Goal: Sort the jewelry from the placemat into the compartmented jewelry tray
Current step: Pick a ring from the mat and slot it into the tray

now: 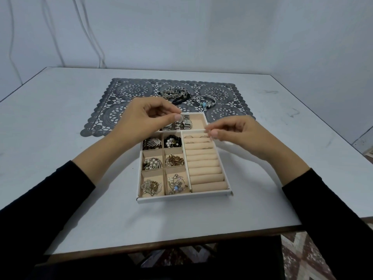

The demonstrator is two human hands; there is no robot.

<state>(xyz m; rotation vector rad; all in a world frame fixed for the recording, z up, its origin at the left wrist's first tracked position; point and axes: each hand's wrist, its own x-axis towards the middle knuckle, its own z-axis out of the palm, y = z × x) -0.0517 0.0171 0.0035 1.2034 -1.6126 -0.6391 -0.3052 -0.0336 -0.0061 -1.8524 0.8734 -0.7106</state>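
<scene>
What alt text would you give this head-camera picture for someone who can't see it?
A person's left hand and right hand hover with pinched fingertips over a white jewelry tray, its compartments partly filled. More chains and bracelets lie on a grey lace placemat behind it.

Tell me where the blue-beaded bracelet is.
In the head view, the blue-beaded bracelet lies on the placemat, right of the chain tangle, beyond the far edge of the jewelry tray.

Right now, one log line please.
left hand pinched over watches | right hand pinched over ring rolls | held items too small to tell | placemat: jewelry unsorted
</scene>
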